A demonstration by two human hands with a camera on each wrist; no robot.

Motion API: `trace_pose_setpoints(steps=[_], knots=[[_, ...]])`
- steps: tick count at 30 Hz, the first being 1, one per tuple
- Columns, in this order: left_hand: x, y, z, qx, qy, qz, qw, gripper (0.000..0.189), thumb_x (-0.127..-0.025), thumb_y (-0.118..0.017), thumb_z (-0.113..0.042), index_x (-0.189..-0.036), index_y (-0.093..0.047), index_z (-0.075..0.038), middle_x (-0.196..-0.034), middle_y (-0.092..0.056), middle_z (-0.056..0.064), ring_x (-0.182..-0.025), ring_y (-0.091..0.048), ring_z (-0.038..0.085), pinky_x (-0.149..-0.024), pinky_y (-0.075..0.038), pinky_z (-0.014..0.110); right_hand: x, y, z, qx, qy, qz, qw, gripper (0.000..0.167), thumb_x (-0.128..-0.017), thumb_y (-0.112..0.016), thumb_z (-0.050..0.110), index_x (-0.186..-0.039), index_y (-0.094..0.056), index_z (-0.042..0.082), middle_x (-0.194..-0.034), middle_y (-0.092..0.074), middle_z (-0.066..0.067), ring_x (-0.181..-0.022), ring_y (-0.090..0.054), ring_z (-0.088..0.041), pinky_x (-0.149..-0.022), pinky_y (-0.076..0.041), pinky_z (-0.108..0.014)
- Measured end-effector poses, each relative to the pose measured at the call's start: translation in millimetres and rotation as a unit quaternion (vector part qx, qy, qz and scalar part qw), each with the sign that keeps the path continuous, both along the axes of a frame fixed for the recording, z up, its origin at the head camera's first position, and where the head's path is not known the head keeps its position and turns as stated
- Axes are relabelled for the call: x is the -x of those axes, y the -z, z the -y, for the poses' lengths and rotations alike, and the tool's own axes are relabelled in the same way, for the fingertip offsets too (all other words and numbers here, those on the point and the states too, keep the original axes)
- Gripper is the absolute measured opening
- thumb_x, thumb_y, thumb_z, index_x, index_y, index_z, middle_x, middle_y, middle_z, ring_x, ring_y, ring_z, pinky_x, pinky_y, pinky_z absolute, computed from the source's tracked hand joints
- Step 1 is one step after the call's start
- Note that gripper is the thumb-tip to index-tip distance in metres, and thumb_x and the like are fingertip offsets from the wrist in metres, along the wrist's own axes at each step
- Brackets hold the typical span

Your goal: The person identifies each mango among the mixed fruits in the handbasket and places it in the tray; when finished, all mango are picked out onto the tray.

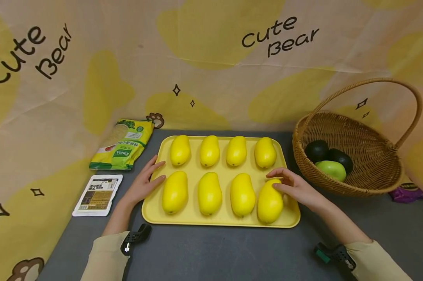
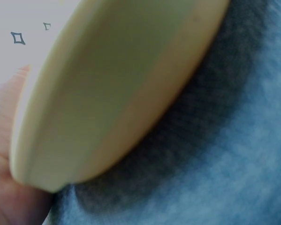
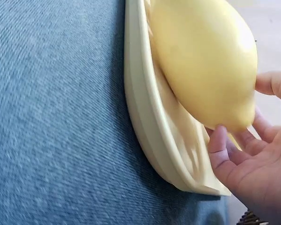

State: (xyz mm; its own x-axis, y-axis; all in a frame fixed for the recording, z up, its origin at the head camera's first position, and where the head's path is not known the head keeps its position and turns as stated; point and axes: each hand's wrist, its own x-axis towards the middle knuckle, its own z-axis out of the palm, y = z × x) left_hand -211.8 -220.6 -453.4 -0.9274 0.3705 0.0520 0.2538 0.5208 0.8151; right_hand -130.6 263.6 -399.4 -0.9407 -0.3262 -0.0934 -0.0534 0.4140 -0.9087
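Observation:
Several yellow mangoes lie in two rows on a yellow tray (image 1: 225,221). At the tray's right end my right hand (image 1: 295,188) holds the front-row corner mango (image 1: 269,205) by its upper end, thumb and fingers around it. The right wrist view shows this mango (image 3: 206,56) large, its tip between the thumb and fingers of my right hand (image 3: 257,164). My left hand (image 1: 145,183) rests along the tray's left edge with its fingers extended, beside the leftmost front mango (image 1: 175,193). Up close in the left wrist view, the tray (image 2: 102,84) covers much of that hand (image 2: 9,187).
A wicker basket (image 1: 380,156) on the right holds dark avocados (image 1: 317,150) and a green fruit (image 1: 332,170). A purple packet (image 1: 408,191) lies beside it. To the left are a yellow-green Knorr bag (image 1: 123,144) and a white flat package (image 1: 97,195) on the grey table (image 1: 225,253).

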Motion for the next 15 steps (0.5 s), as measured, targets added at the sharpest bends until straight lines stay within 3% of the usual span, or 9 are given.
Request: trace_pose_setpoints(steps=[3,7,11,13,15], knots=[[0.0,-1.1,-0.2,0.004,0.000,0.001,1.0000,0.056,-0.098,-0.061,-0.025,-0.147,-0.042,-0.005,-0.163,-0.008,0.013,-0.146,-0.009,0.040,-0.111,-0.014,0.064,-1.6,-2.8,-2,-0.008,-0.018,-0.013,0.9997,0.035,-0.101,-0.054,0.016,-0.133,-0.050,0.004,-0.135,-0.052,-0.017,-0.124,-0.047,-0.034,-0.095,-0.039,-0.018],[-0.1,-1.3,-0.2,0.006,0.000,0.001,1.0000,0.056,-0.098,-0.061,-0.025,-0.147,-0.042,-0.005,-0.163,-0.008,0.013,-0.146,-0.009,0.040,-0.110,-0.014,0.064,-6.5,-6.2,-4,-0.062,-0.057,-0.064,0.9943,0.044,-0.099,-0.059,0.018,-0.140,-0.047,0.008,-0.141,-0.048,-0.012,-0.130,-0.044,-0.038,-0.102,-0.041,-0.035],[-0.2,0.3,-0.1,0.006,-0.001,0.001,1.0000,0.056,-0.098,-0.060,-0.025,-0.147,-0.042,-0.005,-0.163,-0.008,0.013,-0.146,-0.009,0.040,-0.110,-0.015,0.064,-14.4,-10.4,-6,-0.158,-0.107,-0.130,0.9730,0.061,-0.091,-0.070,0.023,-0.145,-0.043,0.017,-0.149,-0.038,-0.010,-0.136,-0.036,-0.033,-0.106,-0.033,-0.048],[-0.1,1.0,-0.1,0.007,-0.002,0.002,1.0000,0.056,-0.098,-0.060,-0.025,-0.147,-0.042,-0.006,-0.163,-0.008,0.013,-0.146,-0.009,0.039,-0.111,-0.014,0.064,-18.2,-13.5,-7,-0.191,-0.127,-0.140,0.9634,0.069,-0.086,-0.074,0.021,-0.147,-0.041,0.019,-0.153,-0.031,-0.011,-0.138,-0.032,-0.033,-0.108,-0.030,-0.050],[0.2,1.3,-0.2,0.008,-0.002,0.002,1.0000,0.056,-0.098,-0.061,-0.025,-0.147,-0.042,-0.006,-0.163,-0.008,0.012,-0.146,-0.009,0.039,-0.111,-0.014,0.064,-21.1,-16.4,-7,-0.205,-0.141,-0.134,0.9594,0.076,-0.082,-0.075,0.016,-0.149,-0.039,0.021,-0.155,-0.027,-0.013,-0.139,-0.029,-0.035,-0.105,-0.029,-0.059]])
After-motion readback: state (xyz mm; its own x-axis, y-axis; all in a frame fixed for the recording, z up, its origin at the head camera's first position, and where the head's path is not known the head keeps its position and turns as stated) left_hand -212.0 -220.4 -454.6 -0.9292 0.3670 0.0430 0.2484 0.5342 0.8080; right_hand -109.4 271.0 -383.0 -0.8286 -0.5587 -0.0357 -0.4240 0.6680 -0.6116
